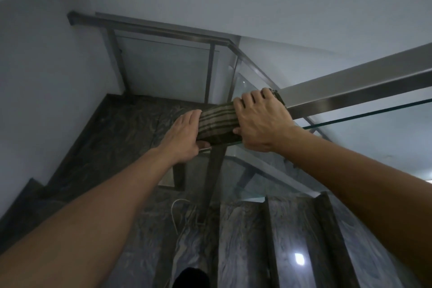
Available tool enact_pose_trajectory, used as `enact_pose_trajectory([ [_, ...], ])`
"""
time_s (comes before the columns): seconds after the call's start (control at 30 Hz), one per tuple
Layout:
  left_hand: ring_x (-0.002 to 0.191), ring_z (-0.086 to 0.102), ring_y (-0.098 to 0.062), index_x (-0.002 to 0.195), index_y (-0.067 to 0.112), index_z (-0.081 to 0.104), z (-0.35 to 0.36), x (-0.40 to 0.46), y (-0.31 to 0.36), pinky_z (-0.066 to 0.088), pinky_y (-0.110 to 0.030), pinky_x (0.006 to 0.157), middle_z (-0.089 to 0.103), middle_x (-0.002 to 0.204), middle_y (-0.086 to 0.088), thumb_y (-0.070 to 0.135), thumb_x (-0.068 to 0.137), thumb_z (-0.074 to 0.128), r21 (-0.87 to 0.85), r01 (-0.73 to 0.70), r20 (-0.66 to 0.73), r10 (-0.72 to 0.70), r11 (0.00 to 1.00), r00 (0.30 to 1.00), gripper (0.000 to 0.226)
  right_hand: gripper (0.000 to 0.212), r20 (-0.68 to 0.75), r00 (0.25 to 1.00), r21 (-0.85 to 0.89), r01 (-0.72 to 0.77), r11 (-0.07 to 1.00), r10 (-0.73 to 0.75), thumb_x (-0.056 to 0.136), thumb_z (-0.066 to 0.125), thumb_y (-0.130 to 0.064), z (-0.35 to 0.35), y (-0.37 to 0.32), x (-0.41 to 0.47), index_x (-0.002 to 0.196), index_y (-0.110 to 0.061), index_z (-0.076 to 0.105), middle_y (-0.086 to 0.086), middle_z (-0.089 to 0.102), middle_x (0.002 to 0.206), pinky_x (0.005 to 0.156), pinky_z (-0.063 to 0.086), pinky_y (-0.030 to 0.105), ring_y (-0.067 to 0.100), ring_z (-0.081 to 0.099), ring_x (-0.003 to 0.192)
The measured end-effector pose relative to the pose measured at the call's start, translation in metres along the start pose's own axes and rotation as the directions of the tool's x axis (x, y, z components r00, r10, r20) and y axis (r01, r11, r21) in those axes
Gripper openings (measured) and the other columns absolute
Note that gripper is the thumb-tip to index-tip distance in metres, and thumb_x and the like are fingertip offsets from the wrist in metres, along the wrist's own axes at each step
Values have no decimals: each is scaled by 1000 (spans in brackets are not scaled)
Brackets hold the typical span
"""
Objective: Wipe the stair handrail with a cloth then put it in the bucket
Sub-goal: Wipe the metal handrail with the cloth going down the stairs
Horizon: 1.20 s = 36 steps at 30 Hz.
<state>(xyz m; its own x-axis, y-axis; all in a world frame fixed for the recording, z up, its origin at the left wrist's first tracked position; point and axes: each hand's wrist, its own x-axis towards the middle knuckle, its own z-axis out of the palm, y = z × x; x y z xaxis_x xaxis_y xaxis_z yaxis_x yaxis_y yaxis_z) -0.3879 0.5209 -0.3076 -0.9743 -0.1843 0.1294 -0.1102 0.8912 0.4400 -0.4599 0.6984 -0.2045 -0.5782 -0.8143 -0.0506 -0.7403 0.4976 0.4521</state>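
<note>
The striped cloth (218, 124) lies draped over the lower end of the metal handrail (346, 84), right at the corner where the rail turns above its post (214, 170). My right hand (261, 121) presses down on it, fingers curled over the far edge, gripping cloth against rail. My left hand (184, 138) lies flat and open beside the cloth's near edge, touching it, holding nothing. If my right hand's pressure slackens at this corner, I judge the cloth could slide off and drop down the marble stairs (292, 236) or beside the glass panel (374, 133). No bucket shows here, so I must carry the cloth to it.
</note>
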Motion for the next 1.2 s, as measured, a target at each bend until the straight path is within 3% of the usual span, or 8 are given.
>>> enact_pose_trajectory([
  [0.2, 136, 28, -28, 144, 10, 19, 6, -15, -44, 26, -37, 112, 29, 145, -12, 28, 77, 74, -105, 22, 30, -19, 994, 999, 88, 67, 4, 1000, -13, -2, 1000, 2, 86, 38, -60, 8, -41, 23, 128, -8, 43, 16, 57, 121, 98, 40, 50, 33, 54, 107],
  [0.37, 135, 27, -28, 144, 7, 19, 16, -16, -57, 26, -37, 112, 27, 145, -13, 24, 77, 74, -181, -32, -22, 28, 983, 999, 88, 69, -21, 1000, -5, -2, 1000, 2, 86, 34, -62, 19, -53, 32, 133, -11, 38, 14, 55, 125, 101, 39, 51, 32, 53, 110],
  [0.53, 130, 31, -20, 142, 10, 23, 26, -14, -66, 30, -32, 110, 29, 142, -9, 16, 77, 74, -371, -71, -100, 36, 926, 994, 83, 69, -36, 999, -14, -3, 1000, 2, 86, 34, -62, 23, -74, 43, 135, -14, 36, 12, 54, 128, 102, 39, 48, 30, 53, 112],
  [0.7, 130, 36, -14, 146, 9, 18, 49, -23, -85, 28, -21, 108, 33, 144, -10, 10, 80, 70, -611, -87, -121, 16, 787, 993, 84, 67, -48, 999, -17, 16, 1000, -17, 87, 33, -60, 30, -94, 53, 137, -16, 35, 11, 53, 131, 104, 38, 46, 29, 52, 115],
  [0.83, 118, 47, 11, 142, 5, 20, 66, -31, -93, 38, -11, 98, 42, 135, -5, -4, 80, 60, -777, -59, -54, 27, 627, 998, 74, 67, -15, 999, -37, 27, 999, -28, 88, 25, -57, 30, -109, 59, 138, -13, 35, 13, 52, 134, 104, 37, 49, 32, 52, 118],
  [0.97, 128, 41, -10, 146, 17, 16, 79, -31, -101, 35, -33, 110, 41, 142, -5, 6, 80, 56, -769, 26, 37, 4, 638, 999, 78, 65, -11, 1000, -59, 18, 998, -18, 89, 35, -52, 29, -121, 61, 141, -12, 33, 14, 47, 141, 108, 33, 50, 32, 46, 127],
  [1.07, 123, 33, -1, 149, 16, 10, 83, -32, -107, 28, -13, 100, 38, 146, -6, -2, 85, 54, -718, 79, 99, -10, 691, 995, 79, 66, -1, 1000, -51, 6, 999, -6, 90, 39, -48, 29, -128, 63, 145, -12, 30, 15, 42, 147, 114, 27, 51, 33, 39, 135],
  [1.2, 116, 34, 2, 148, 11, 14, 89, -34, -120, 23, 11, 80, 41, 143, -7, -4, 87, 51, -692, 25, 100, 61, 721, 993, 72, 67, -3, 1000, -67, -8, 998, 8, 89, 48, -41, 28, -138, 64, 147, -12, 30, 16, 38, 150, 115, 25, 51, 34, 36, 138],
])
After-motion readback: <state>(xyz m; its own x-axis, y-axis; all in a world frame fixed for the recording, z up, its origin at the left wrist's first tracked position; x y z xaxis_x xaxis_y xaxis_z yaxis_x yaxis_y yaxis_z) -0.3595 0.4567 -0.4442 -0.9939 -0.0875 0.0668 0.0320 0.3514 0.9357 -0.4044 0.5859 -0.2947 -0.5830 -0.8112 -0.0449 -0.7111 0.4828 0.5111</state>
